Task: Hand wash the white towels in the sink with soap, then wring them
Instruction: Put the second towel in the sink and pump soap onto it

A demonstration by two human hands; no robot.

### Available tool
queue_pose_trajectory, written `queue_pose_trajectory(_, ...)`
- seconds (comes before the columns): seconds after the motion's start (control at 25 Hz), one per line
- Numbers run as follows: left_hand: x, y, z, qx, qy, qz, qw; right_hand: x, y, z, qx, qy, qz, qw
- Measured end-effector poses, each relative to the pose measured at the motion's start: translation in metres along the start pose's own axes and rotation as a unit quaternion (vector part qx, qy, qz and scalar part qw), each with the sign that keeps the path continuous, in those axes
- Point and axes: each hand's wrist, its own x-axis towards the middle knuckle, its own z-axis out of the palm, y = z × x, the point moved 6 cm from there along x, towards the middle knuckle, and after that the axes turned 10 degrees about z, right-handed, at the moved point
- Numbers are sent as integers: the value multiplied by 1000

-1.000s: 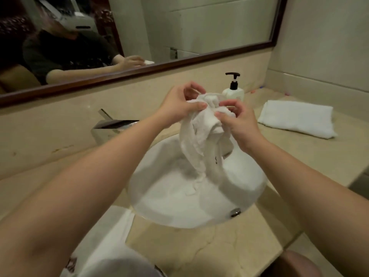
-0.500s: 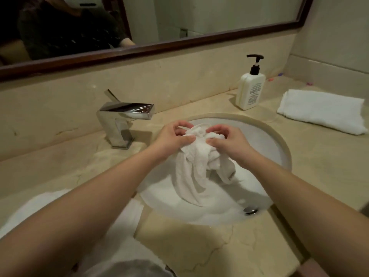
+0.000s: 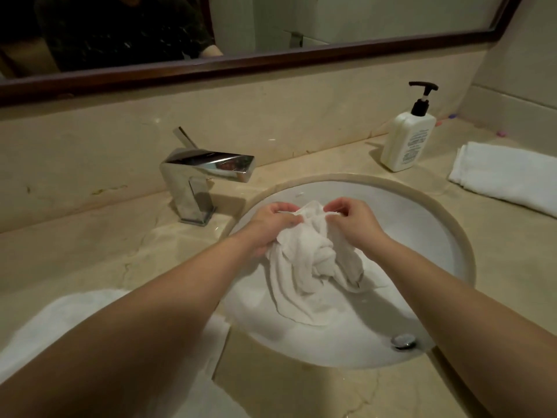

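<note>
Since one second ago, both hands have lowered the bunched white towel (image 3: 310, 260) from a raised position level with the soap bottle (image 3: 407, 137) down into the sink (image 3: 446, 224). The left hand (image 3: 271, 227) and the right hand (image 3: 352, 221) now grip the upper folds of the towel inside the basin, and its lower part rests spread on the basin floor rather than hanging free. Over the last half second the hands have separated slightly across the top of the towel.

Both hands (image 3: 307, 224) bunch a white towel (image 3: 304, 267) over the sink (image 3: 446, 236).
</note>
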Motion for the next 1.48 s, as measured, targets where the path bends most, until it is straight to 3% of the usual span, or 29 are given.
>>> queue_pose_trajectory(0.04, 5, -4, 1, 85, -11, 12, 996, 3, 5, -4, -29, 16, 7, 999)
queue_pose_trajectory(0.12, 12, -7, 5, 299, -47, 58, 951, 7, 16, -12, -110, 39, 29, 993)
queue_pose_trajectory(0.2, 14, 1, 13, 351, -43, 103, 930, 10, 22, -25, -147, 62, 45, 986)
queue_pose_trajectory(0.4, 18, 30, 39, 287, -39, 139, 947, 7, 10, -62, -94, 86, 14, 992)
queue_pose_trajectory(0.76, 79, 99, 140, 106, -11, 209, 972, 19, -7, -173, 56, 256, -41, 964)
queue_pose_trajectory(0.92, 112, 112, 179, 80, -9, 214, 973, 58, 4, -196, 71, 225, -26, 971)
queue_pose_trajectory(1.24, 155, 116, 194, 56, 16, 239, 969, 113, 1, -183, 155, 76, -33, 984)
queue_pose_trajectory(1.48, 151, 113, 183, 43, -16, 198, 979, 108, -1, -180, 185, 57, -47, 980)
